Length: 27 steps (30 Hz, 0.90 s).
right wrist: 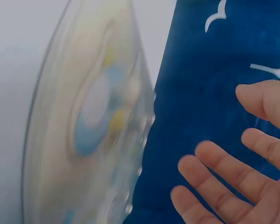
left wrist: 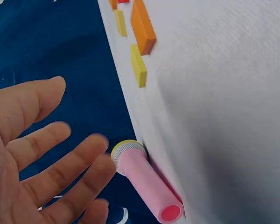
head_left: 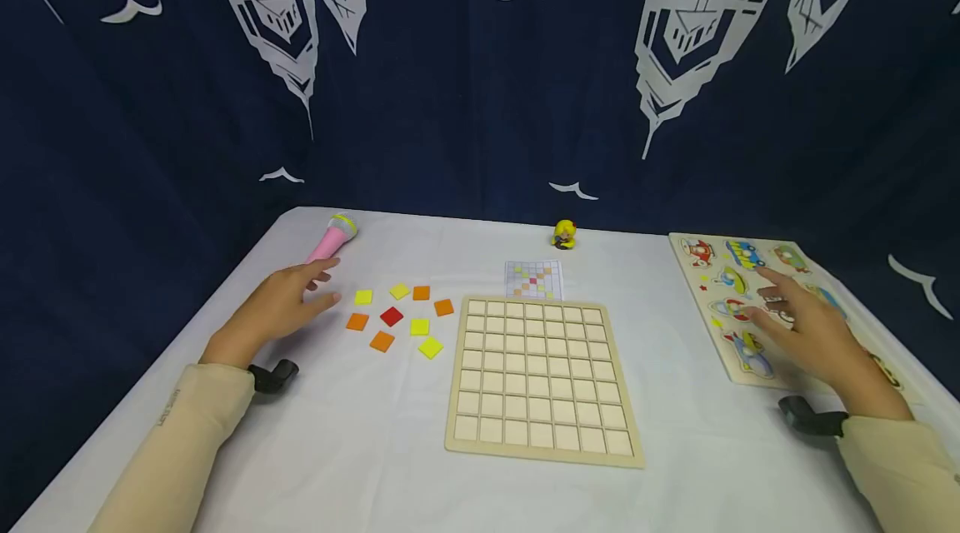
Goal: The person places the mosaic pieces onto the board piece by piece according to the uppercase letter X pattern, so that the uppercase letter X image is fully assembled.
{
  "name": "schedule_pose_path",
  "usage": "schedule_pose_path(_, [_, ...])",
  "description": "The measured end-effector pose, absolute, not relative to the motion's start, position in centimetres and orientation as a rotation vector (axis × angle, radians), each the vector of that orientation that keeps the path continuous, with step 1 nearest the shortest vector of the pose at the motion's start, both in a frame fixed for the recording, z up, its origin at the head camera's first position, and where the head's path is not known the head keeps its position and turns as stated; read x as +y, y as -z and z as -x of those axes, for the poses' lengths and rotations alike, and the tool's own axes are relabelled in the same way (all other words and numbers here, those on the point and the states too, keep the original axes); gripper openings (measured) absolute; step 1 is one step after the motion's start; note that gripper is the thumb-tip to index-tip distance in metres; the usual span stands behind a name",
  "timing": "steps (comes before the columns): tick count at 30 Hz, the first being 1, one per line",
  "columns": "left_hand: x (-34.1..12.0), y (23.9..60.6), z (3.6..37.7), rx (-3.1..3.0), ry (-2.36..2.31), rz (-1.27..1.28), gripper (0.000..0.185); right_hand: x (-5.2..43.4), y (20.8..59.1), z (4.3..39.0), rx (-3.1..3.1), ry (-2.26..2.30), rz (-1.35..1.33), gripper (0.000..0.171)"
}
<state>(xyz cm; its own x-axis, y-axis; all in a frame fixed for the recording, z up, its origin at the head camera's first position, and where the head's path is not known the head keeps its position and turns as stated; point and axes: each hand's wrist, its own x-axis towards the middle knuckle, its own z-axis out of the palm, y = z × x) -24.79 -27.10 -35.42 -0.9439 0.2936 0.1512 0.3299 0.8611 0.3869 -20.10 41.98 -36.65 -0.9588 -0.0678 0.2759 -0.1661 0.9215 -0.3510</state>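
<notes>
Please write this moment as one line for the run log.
left hand: open, near colored tiles | right hand: open, over vehicle puzzle | grid board: empty

Table and backdrop, centre of the frame

A wooden grid board [head_left: 542,379] lies flat at lower centre on the white table [head_left: 360,450] — its squares all bare. Just above it sits a small pattern card [head_left: 533,280], and higher still a yellow toy figure [head_left: 564,235] near the far edge — behind hangs a dark blue curtain [head_left: 465,100] printed with white towers and birds.
</notes>
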Motion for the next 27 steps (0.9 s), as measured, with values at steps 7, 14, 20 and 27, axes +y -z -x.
schedule_pose_path(7, [-26.7, 35.3, 24.7, -2.991, 0.798, 0.560, 0.049, 39.9, 36.4, 20.3, -2.853, -0.656, -0.382, 0.064])
schedule_pose_path(14, [-26.4, 35.5, 24.7, -3.032, 0.910, 0.570, 0.046, 38.0, 36.6, 20.2, -2.799, -0.846, -0.577, 0.054])
schedule_pose_path(20, [-26.2, 35.6, 24.8, -3.073, 0.976, 0.633, 0.048, 36.6, 37.4, 20.4, -2.784, -0.985, -0.679, 0.046])
schedule_pose_path(27, [-26.3, 36.3, 25.2, -3.119, 1.042, 0.677, 0.050, 35.9, 38.6, 21.1, -2.689, -1.349, -0.876, 0.057])
